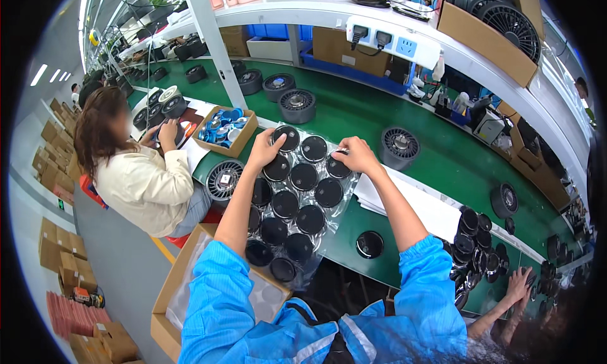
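Note:
A clear plastic tray (305,196) with rows of round black discs (303,176) lies before me, its near end reaching past the green table's edge. At the tray's far left side, my left hand (264,151) is closed, thumb against a black disc (286,138). My right hand (356,155) is closed at the far right side, fingertips over another disc (337,168). Both hands seem to grip the tray's rim, though the fingers underneath are hidden. One loose black disc (369,244) sits on the table to the right.
An open carton (165,306) with pale trays stands below left. White sheets (414,206) and a heap of black discs (471,244) lie right. Fan wheels (399,146) stand beyond, near a box of blue-rimmed parts (243,136). Co-workers are at left (136,181) and lower right (518,288).

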`<action>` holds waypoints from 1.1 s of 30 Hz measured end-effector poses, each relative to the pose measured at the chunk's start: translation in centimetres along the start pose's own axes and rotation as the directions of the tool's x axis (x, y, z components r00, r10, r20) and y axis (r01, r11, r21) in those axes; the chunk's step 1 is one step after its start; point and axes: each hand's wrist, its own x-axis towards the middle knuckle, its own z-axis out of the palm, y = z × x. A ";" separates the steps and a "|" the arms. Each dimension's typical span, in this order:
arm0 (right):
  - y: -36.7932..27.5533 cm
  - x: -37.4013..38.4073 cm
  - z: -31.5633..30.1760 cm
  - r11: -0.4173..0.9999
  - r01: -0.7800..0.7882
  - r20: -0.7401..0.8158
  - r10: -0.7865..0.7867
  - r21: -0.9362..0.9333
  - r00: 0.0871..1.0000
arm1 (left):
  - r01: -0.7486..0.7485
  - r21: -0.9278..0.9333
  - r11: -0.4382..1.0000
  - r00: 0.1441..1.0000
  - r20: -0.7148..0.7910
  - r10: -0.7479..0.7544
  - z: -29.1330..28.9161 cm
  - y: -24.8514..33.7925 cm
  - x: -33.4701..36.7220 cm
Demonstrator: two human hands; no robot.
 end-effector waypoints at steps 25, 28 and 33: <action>-6.6 -3.2 8.7 0.914 0.154 0.375 -0.002 -0.375 0.927 | -0.068 0.042 0.997 0.792 -0.606 0.079 3.8 3.3 -24.5; -5.2 -3.0 8.9 0.905 0.180 0.353 -0.035 -0.385 0.935 | -0.005 -0.003 1.000 0.712 -0.702 0.001 3.0 -0.5 -28.1; -5.7 -2.6 8.7 0.899 0.147 0.390 0.029 -0.414 0.920 | 0.138 -0.198 0.970 0.695 -0.679 -0.238 -0.1 -3.1 -28.5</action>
